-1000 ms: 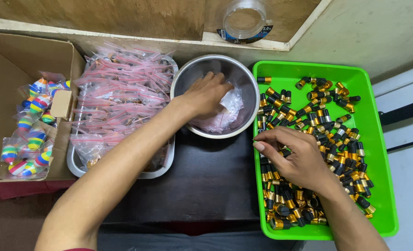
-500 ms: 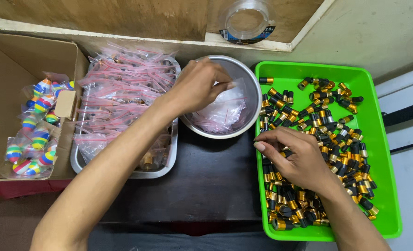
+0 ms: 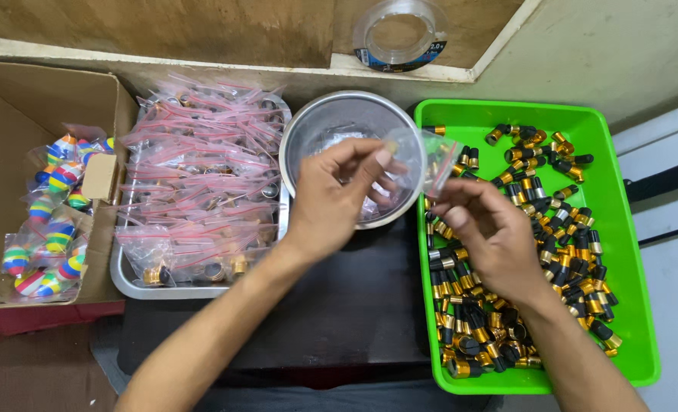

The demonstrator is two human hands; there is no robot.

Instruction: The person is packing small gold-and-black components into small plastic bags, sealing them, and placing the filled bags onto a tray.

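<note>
The left hand (image 3: 335, 202) is hovering over the near edge of the steel bowl (image 3: 320, 126), its fingers closed in a pinch grip on the left edge of a small clear bag (image 3: 423, 156). The right hand (image 3: 488, 229) is meeting it from the right, thumb and fingertips closing on the bag's near right corner, above the left side of the green tray (image 3: 621, 252). The bag is hanging between the two hands, straddling the gap between bowl and tray; whether anything is inside it cannot be told. More clear bags are lying in the bowl. The tray is holding a heap of small black-and-gold cylinders (image 3: 560, 191). Left of the bowl, a metal tray (image 3: 137, 286) is sitting full of filled bags with red strips (image 3: 198, 179). At far left, a cardboard box (image 3: 19, 122) is holding bagged striped balls (image 3: 49, 229). A tape roll (image 3: 400, 30) is resting on the far ledge. Everything is sitting on a dark tabletop (image 3: 339, 313).
</note>
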